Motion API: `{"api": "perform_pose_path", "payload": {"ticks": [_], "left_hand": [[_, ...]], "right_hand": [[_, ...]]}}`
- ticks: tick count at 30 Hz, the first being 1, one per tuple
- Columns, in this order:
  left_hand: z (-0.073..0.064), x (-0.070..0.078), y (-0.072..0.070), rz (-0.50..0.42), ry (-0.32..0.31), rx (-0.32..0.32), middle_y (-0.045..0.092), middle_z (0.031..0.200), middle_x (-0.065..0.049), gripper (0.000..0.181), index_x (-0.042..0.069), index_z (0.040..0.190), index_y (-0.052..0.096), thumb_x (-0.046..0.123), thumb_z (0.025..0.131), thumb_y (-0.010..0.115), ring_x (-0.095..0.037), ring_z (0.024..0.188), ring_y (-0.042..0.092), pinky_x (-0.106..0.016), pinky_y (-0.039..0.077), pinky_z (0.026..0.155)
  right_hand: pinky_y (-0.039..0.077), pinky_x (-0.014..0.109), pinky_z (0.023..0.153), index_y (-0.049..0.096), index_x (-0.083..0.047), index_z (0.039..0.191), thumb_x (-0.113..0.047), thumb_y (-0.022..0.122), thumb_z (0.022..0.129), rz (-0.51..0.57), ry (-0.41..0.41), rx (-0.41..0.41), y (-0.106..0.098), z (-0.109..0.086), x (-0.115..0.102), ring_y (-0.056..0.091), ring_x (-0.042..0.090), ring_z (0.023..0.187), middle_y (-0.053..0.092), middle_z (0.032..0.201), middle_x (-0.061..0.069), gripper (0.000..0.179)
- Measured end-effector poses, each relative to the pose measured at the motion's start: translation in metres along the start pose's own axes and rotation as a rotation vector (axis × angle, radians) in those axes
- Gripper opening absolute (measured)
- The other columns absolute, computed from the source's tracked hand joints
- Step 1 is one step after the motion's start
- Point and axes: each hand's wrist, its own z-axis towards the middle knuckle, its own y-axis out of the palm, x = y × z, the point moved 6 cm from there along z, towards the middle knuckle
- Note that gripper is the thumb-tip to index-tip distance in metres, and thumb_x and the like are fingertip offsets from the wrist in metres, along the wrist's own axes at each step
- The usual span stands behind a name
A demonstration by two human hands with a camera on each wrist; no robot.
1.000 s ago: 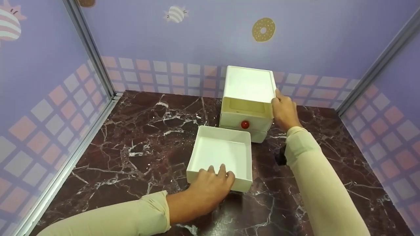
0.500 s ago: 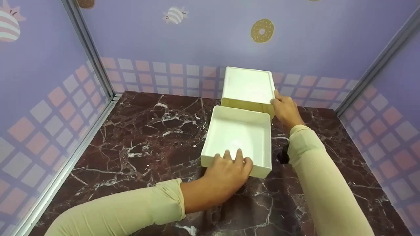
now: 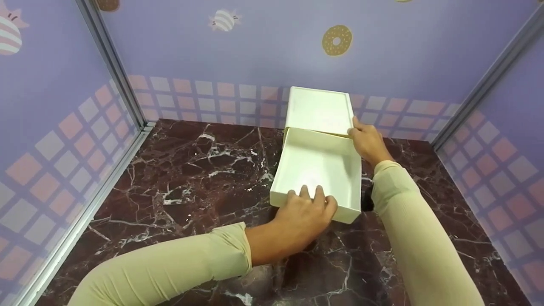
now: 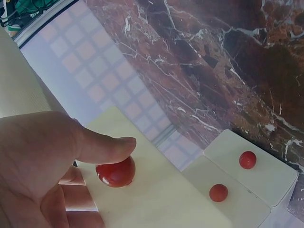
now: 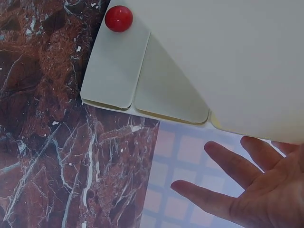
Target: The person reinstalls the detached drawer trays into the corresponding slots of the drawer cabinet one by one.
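My left hand [image 3: 304,216] holds a white, open-topped drawer [image 3: 314,165] by its front panel. Its fingers hook over the rim, while in the left wrist view the thumb lies against the red round knob [image 4: 116,173]. The drawer's inside is bare, and its back end meets the top slot of a small white drawer cabinet [image 3: 321,108]. At the cabinet's right upper edge is my right hand [image 3: 369,142]. In the right wrist view its fingers are straight and spread beside the cabinet's side wall; the thumb is hidden there.
Below the held drawer, two closed drawer fronts with red knobs [image 4: 247,160] show in the left wrist view. The cabinet stands on a dark red marbled tabletop [image 3: 204,178], close to the purple back wall [image 3: 272,46]. A side panel [image 3: 51,106] bounds the left.
My left hand has brought the drawer rightward and up towards the cabinet, from apart to its top slot. My right hand has stayed at the cabinet's edge.
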Motion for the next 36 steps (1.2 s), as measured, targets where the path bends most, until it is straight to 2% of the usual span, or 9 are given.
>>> {"api": "perform_pose_path", "payload": {"ticks": [5, 10, 17, 21, 24, 27, 31, 33, 36], "left_hand": [[0.011, -0.003, 0.009, -0.012, -0.002, -0.056, 0.061, 0.143, -0.017, 0.050, 0.010, 0.143, 0.051, 0.019, 0.096, 0.063, -0.036, 0.112, 0.069, -0.041, 0.062, 0.077], [0.027, -0.011, 0.021, -0.014, -0.010, -0.110, 0.049, 0.155, -0.019, 0.059, 0.008, 0.154, 0.040, 0.021, 0.100, 0.060, -0.039, 0.127, 0.063, -0.047, 0.062, 0.089], [0.046, -0.013, 0.032, 0.007, 0.012, -0.067, 0.034, 0.164, -0.019, 0.065, 0.006, 0.160, 0.029, 0.020, 0.103, 0.056, -0.039, 0.139, 0.052, -0.049, 0.059, 0.097], [0.052, -0.015, 0.037, 0.008, -0.002, 0.011, 0.031, 0.166, -0.017, 0.065, 0.006, 0.161, 0.027, 0.020, 0.103, 0.054, -0.039, 0.145, 0.045, -0.050, 0.054, 0.104], [0.051, -0.016, 0.042, 0.038, -0.018, 0.113, 0.030, 0.166, -0.017, 0.064, 0.010, 0.162, 0.027, 0.022, 0.104, 0.052, -0.042, 0.147, 0.041, -0.052, 0.049, 0.110], [0.046, -0.011, 0.052, 0.066, -0.030, 0.168, 0.018, 0.170, -0.018, 0.075, 0.020, 0.165, 0.017, 0.028, 0.101, 0.055, -0.050, 0.151, 0.027, -0.062, 0.036, 0.118], [0.032, 0.008, 0.075, 0.029, -0.041, 0.119, -0.010, 0.171, -0.018, 0.088, 0.037, 0.164, -0.005, 0.050, 0.100, 0.054, -0.056, 0.153, -0.001, -0.080, 0.014, 0.114], [0.025, 0.018, 0.087, 0.011, -0.055, 0.080, -0.018, 0.171, -0.015, 0.084, 0.043, 0.161, -0.009, 0.063, 0.100, 0.044, -0.056, 0.153, -0.007, -0.085, 0.011, 0.110], [0.017, 0.028, 0.102, 0.019, -0.092, 0.044, -0.021, 0.171, -0.010, 0.076, 0.048, 0.159, -0.012, 0.074, 0.099, 0.027, -0.054, 0.154, -0.008, -0.086, 0.012, 0.109]], "right_hand": [[0.021, 0.050, 0.128, 0.031, -0.021, 0.158, -0.033, 0.043, 0.105, -0.010, -0.008, -0.003, 0.001, 0.001, 0.000, 0.025, 0.035, 0.155, 0.030, 0.164, 0.006, 0.055], [0.023, 0.051, 0.127, 0.030, -0.018, 0.158, -0.032, 0.041, 0.106, -0.039, -0.031, -0.003, 0.002, 0.001, -0.001, 0.026, 0.035, 0.154, 0.030, 0.164, 0.005, 0.055], [0.035, 0.053, 0.121, 0.038, -0.013, 0.155, -0.032, 0.042, 0.106, -0.026, -0.031, 0.009, 0.002, -0.001, -0.002, 0.036, 0.037, 0.149, 0.034, 0.163, 0.011, 0.053], [0.034, 0.055, 0.121, 0.042, -0.010, 0.153, -0.032, 0.043, 0.106, -0.021, -0.027, 0.017, 0.002, -0.002, -0.002, 0.038, 0.039, 0.147, 0.038, 0.160, 0.017, 0.052], [0.033, 0.055, 0.122, 0.042, -0.010, 0.153, -0.031, 0.042, 0.105, -0.030, -0.032, 0.022, 0.001, -0.002, -0.002, 0.038, 0.039, 0.148, 0.038, 0.160, 0.016, 0.052], [0.035, 0.054, 0.120, 0.042, -0.011, 0.153, -0.032, 0.042, 0.105, -0.031, -0.027, 0.020, 0.001, -0.002, -0.002, 0.043, 0.037, 0.142, 0.039, 0.160, 0.015, 0.052], [0.036, 0.054, 0.119, 0.041, -0.013, 0.154, -0.032, 0.042, 0.105, -0.034, -0.022, 0.022, 0.001, -0.003, -0.002, 0.045, 0.036, 0.139, 0.039, 0.160, 0.015, 0.053], [0.035, 0.053, 0.120, 0.040, -0.015, 0.154, -0.032, 0.042, 0.105, -0.036, -0.024, 0.025, 0.000, -0.003, -0.003, 0.041, 0.037, 0.144, 0.037, 0.160, 0.014, 0.053], [0.033, 0.053, 0.122, 0.036, -0.018, 0.156, -0.032, 0.043, 0.105, -0.027, -0.024, 0.025, 0.000, -0.002, -0.002, 0.035, 0.038, 0.150, 0.034, 0.162, 0.012, 0.054]]}}
